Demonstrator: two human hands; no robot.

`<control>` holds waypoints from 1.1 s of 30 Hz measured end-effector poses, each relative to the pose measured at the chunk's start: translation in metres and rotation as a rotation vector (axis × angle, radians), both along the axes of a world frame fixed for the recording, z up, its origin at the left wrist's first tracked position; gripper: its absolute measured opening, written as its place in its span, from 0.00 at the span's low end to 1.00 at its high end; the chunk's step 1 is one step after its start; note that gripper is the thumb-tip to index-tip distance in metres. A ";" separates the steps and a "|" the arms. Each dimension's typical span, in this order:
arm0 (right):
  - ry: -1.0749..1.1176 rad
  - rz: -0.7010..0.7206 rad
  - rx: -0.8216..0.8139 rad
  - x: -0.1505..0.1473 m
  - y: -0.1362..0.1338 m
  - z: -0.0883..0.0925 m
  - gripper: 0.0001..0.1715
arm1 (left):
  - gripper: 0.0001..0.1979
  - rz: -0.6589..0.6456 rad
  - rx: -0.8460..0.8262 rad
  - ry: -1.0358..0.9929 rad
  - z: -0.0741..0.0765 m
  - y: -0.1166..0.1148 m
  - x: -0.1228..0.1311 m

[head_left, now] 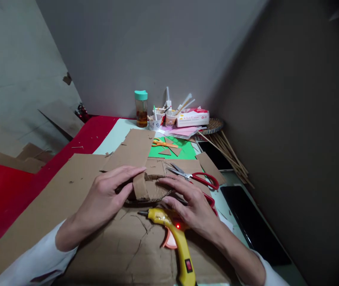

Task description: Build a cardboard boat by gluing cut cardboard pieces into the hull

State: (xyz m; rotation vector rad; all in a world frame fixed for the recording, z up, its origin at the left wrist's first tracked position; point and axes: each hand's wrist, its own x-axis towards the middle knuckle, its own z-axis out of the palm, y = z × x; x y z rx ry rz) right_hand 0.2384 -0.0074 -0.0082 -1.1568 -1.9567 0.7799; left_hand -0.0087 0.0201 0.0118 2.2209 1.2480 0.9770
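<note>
My left hand (105, 198) lies flat with fingers stretched out, pressing on a small curved cardboard piece (148, 186) and its folded strip. My right hand (191, 204) presses the same piece from the right, fingers spread and extended. Both rest on a big cardboard sheet (118, 246). A yellow hot glue gun (177, 238) with a red light lies just below my right hand, nozzle pointing left. Red-handled scissors (196, 176) lie right beside my right fingers.
Orange scissors (162, 143) and cardboard triangles lie on a green sheet (184, 151). At the back stand a teal-capped bottle (141, 108), cups with tools and a tissue box (192, 117). Wooden sticks (232, 157) and dark tablets (253, 222) lie right; red cloth (5, 190) left.
</note>
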 end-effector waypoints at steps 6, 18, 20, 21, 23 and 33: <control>-0.036 0.031 0.079 0.000 0.001 -0.008 0.21 | 0.20 0.011 0.213 -0.022 -0.010 0.000 0.003; -0.012 -0.126 0.262 0.005 0.002 -0.015 0.19 | 0.18 0.224 0.267 -0.089 -0.013 0.003 0.001; -0.007 -0.141 0.296 0.003 0.002 -0.017 0.19 | 0.15 0.300 0.269 -0.108 -0.010 0.002 -0.001; -0.006 -0.149 0.318 0.003 0.001 -0.018 0.19 | 0.13 0.336 0.259 -0.127 -0.009 0.001 -0.001; -0.004 -0.159 0.364 0.002 0.000 -0.019 0.19 | 0.10 0.379 0.202 -0.192 -0.007 0.001 -0.003; -0.056 -0.099 0.476 -0.001 -0.005 -0.014 0.18 | 0.04 0.203 -0.071 -0.357 -0.001 -0.017 0.014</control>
